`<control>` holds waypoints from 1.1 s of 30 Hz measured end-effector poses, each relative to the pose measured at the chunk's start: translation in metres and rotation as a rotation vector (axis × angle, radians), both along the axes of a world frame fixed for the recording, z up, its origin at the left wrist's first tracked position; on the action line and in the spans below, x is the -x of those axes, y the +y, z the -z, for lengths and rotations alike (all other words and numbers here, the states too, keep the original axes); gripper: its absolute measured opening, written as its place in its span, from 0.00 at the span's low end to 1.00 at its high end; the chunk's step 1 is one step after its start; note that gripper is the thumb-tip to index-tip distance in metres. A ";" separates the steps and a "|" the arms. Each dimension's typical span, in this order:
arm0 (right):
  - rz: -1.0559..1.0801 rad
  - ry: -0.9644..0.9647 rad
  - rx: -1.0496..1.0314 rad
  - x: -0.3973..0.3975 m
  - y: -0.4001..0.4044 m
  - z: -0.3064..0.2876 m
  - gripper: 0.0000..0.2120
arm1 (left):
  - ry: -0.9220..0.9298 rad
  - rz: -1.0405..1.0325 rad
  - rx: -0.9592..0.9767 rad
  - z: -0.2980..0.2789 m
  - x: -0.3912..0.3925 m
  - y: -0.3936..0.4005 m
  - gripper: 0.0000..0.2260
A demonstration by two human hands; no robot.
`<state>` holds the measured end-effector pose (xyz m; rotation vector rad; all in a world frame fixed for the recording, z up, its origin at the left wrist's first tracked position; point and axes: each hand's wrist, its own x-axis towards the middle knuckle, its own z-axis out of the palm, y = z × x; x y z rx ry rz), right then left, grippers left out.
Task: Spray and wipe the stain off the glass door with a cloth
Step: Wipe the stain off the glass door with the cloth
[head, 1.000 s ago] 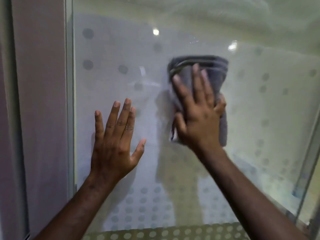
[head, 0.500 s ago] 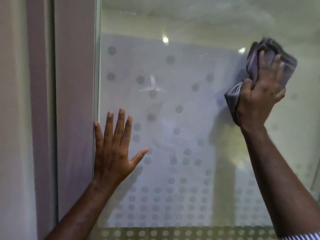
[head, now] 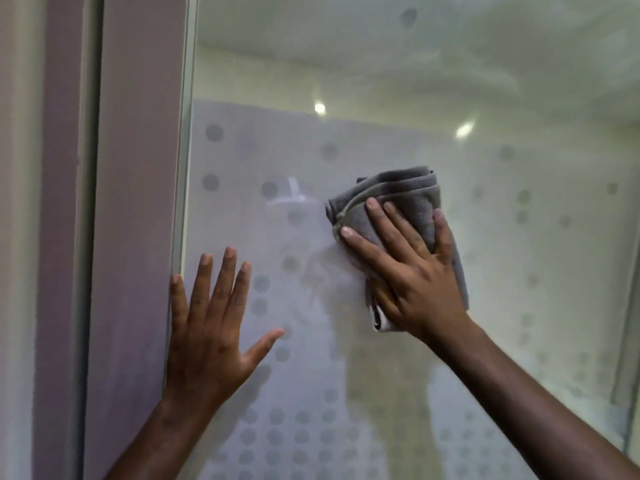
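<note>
A glass door (head: 519, 271) with a frosted panel of grey dots fills the view. My right hand (head: 412, 271) presses a folded grey cloth (head: 398, 199) flat against the glass near the middle. My left hand (head: 211, 327) lies flat on the glass by its left edge, fingers spread, holding nothing. A faint smeared patch (head: 311, 271) shows on the glass between the two hands. No spray bottle is in view.
A mauve door frame (head: 131, 237) runs down the left side, with a wall strip (head: 20, 237) beyond it. Ceiling lights (head: 320, 108) reflect in the upper glass. A metal edge (head: 630, 393) shows at the far right.
My right hand has swept the cloth from the upper right back down and left toward the middle of the glass. My left hand has stayed flat by the left edge.
</note>
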<state>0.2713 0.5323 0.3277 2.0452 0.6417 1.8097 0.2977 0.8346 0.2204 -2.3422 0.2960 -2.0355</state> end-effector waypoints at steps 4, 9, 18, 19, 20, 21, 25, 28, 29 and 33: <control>0.031 -0.016 -0.398 -0.001 -0.034 -0.018 0.34 | -0.006 -0.001 0.010 0.003 -0.001 0.000 0.41; -0.132 0.006 -0.857 -0.003 0.005 -0.086 0.33 | 0.011 0.000 0.006 0.002 0.001 -0.001 0.41; -0.096 0.075 -0.066 0.003 0.074 -0.017 0.30 | 0.026 0.017 0.008 0.002 0.005 0.000 0.42; -0.092 0.069 0.008 0.003 0.067 0.006 0.30 | 0.027 0.021 0.010 0.002 0.005 -0.001 0.41; -0.081 0.056 0.055 0.003 0.056 0.025 0.30 | 0.029 0.022 0.010 0.001 0.006 -0.001 0.41; -0.059 0.040 0.078 0.003 0.043 0.038 0.31 | 0.034 0.022 0.010 0.000 0.006 0.000 0.41; 0.086 -0.018 -0.087 0.004 -0.005 0.025 0.39 | 0.059 0.020 0.005 -0.001 0.007 0.001 0.41; 0.091 0.023 -0.420 0.005 -0.013 -0.027 0.38 | 0.072 0.015 0.006 -0.001 0.007 -0.001 0.41; 0.045 0.031 -0.537 0.005 -0.007 -0.048 0.36 | 0.076 0.012 0.005 -0.001 0.007 -0.001 0.41; -0.109 0.043 -0.762 0.007 0.045 -0.111 0.35 | 0.075 0.022 0.005 -0.001 0.009 -0.002 0.42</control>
